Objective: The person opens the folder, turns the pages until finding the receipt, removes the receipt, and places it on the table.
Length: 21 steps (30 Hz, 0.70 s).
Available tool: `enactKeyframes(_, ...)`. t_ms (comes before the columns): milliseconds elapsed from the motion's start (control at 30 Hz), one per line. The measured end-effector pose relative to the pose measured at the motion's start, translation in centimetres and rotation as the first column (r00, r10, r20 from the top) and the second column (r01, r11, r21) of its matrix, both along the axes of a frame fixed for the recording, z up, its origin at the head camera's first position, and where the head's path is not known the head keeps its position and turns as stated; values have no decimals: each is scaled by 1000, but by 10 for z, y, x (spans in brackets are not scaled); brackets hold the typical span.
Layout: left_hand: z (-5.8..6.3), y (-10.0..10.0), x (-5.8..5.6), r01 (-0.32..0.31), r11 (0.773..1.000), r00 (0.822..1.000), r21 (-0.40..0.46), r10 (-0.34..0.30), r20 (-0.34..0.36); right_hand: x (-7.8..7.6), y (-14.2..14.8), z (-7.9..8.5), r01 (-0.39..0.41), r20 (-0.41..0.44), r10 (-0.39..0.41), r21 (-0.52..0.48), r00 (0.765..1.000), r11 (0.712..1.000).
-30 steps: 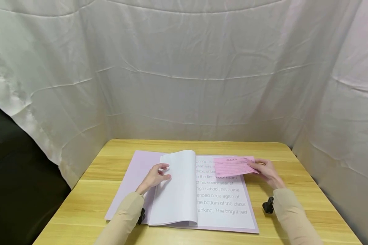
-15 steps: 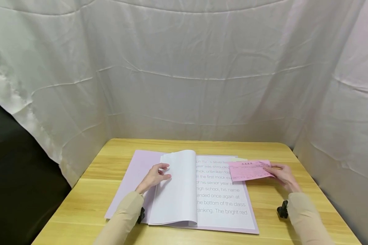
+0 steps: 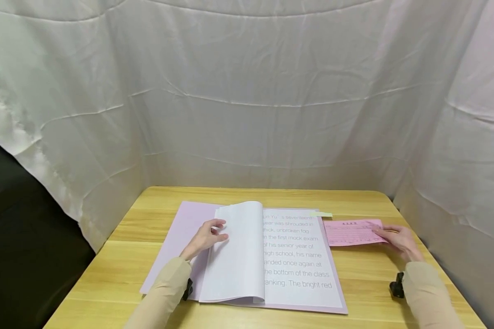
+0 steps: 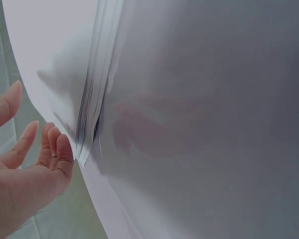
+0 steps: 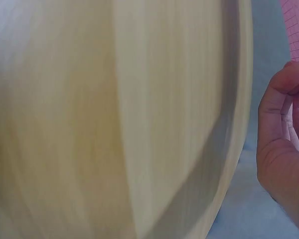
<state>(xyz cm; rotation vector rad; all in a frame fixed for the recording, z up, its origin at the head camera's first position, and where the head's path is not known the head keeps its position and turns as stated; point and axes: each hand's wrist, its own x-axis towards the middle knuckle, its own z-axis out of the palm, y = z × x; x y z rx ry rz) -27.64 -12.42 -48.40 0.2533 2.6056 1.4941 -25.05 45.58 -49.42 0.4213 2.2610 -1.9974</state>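
Observation:
A pink printed slip of paper [image 3: 351, 232] lies level beside the right edge of an open book [image 3: 296, 256] with a pale purple cover. My right hand [image 3: 400, 240] pinches the slip by its right end between thumb and fingers; in the right wrist view, my right hand [image 5: 286, 129] has a corner of the slip [image 5: 298, 30] at its fingertips. On the book's turned-over pages [image 3: 234, 256], my left hand [image 3: 206, 237] rests with relaxed, spread fingers. From the left wrist, these fingers [image 4: 64, 154] sit right at the page edges [image 4: 94, 84].
A pale yellow sticky tab [image 3: 322, 214] sticks out at the book's top right corner. The wooden table [image 3: 119, 269] carries the book, and grey curtains [image 3: 271, 100] hang behind it and at the sides. Dark cloth [image 3: 20, 237] shows at the left.
My right hand has carried the pink slip rightward and a little nearer, off the printed page, uncovering text and the yellow tab. My left hand has hardly moved.

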Motion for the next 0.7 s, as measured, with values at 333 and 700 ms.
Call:
enactKeyframes(333, 2, -5, 0, 12, 1000, 1000, -10, -12, -12, 2, 7, -5, 51, 30, -55, 103, 998, 993)
enactKeyframes(700, 3, -16, 1, 25, 1000, 1000, 1, -25, -17, -3, 9, -10, 109, 26, -141, 504, 990, 857)
